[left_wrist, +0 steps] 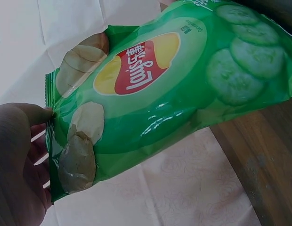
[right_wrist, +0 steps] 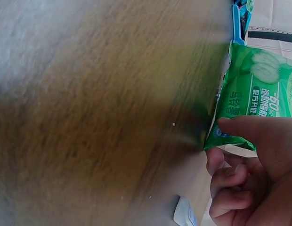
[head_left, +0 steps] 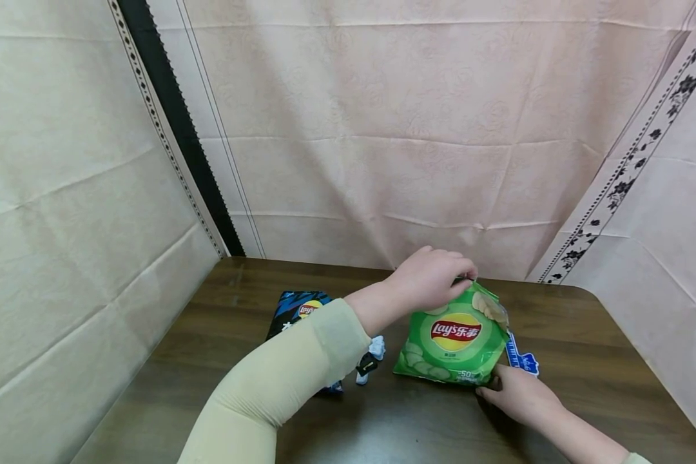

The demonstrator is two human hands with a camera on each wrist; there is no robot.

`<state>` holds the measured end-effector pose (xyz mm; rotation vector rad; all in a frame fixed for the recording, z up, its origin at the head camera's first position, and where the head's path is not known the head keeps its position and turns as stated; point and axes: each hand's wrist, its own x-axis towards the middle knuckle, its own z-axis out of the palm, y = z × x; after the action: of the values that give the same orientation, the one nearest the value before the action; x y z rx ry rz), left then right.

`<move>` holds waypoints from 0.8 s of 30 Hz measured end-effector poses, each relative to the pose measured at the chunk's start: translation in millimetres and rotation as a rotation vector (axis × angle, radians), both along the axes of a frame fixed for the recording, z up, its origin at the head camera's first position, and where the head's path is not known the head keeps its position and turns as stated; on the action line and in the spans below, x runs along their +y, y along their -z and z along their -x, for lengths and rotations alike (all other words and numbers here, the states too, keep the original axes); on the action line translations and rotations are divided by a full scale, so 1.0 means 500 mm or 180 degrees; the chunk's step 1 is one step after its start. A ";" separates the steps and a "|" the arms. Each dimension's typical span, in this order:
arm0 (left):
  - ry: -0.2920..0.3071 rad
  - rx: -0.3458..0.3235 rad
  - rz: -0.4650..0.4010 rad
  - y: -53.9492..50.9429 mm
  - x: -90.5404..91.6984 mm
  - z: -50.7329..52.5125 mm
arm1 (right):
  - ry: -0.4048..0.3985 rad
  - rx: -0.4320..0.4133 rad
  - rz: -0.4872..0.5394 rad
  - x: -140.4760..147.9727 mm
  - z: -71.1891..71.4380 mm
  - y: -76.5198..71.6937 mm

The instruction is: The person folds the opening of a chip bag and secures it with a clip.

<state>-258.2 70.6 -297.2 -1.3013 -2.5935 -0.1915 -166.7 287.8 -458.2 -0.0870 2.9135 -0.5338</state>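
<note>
A green chip bag [head_left: 423, 345] with a red and yellow Lay's logo and cucumber pictures stands tilted on the wooden table. My left hand [head_left: 435, 277] pinches its sealed top edge; in the left wrist view the thumb lies on the printed side and the other fingers are behind. Down at the bag's lower right corner, my right hand [head_left: 524, 393] pinches the edge between thumb and forefinger, as the right wrist view also shows, its other fingers curled below. Partly hidden behind the bag is a blue package [head_left: 524, 362] with white lettering.
A dark blue and black Lay's bag [head_left: 290, 309] lies left, partly covered by my left sleeve. Beside it is a small light-blue, white and black item [head_left: 377, 348], its kind unclear. Pale cloth curtains [head_left: 383, 129] hang around the wooden table [head_left: 417, 425].
</note>
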 end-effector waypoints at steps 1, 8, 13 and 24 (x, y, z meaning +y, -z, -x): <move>0.0001 0.0004 -0.0008 0.000 0.000 -0.001 | 0.0013 -0.0007 0.0022 0.000 -0.002 -0.001; -0.0024 -0.0091 0.0010 0.000 0.007 -0.001 | 0.0041 -0.0059 0.0247 0.010 -0.013 -0.011; -0.0020 -0.0139 0.0028 -0.001 0.010 -0.002 | -0.0095 0.0017 0.0527 0.028 -0.021 -0.027; 0.0013 -0.0145 0.0013 -0.002 0.014 -0.004 | -0.0003 0.0426 0.1045 0.057 -0.018 -0.067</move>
<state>-256.1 77.7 -296.3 -1.3189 -2.6304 -0.2190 -157.7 316.6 -424.7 -0.1731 2.9219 -1.0390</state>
